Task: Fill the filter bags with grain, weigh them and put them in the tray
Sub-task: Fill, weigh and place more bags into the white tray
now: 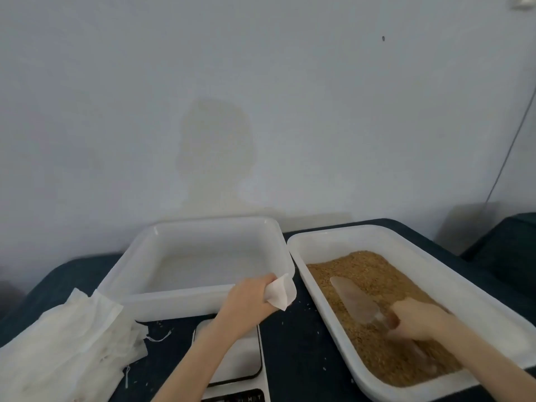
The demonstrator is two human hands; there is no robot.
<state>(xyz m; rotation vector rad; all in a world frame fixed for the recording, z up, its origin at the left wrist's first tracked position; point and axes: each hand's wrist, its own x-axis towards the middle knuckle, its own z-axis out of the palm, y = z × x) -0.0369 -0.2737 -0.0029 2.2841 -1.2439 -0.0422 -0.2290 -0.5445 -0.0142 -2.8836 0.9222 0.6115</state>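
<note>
Two hands: left (249, 297) grips filter bag (280, 291), right (417, 320) grips scoop (356, 300) in grain tray (452, 274).

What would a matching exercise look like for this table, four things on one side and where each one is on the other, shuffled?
Things:
1. clear plastic scoop
2. single white filter bag
3. white digital scale
4. pile of white filter bags

Places:
A. far left of the table
B. under the left forearm
C. in the grain tray, held by the right hand
D. gripped in the left hand

Pairs: 1-C, 2-D, 3-B, 4-A
</note>
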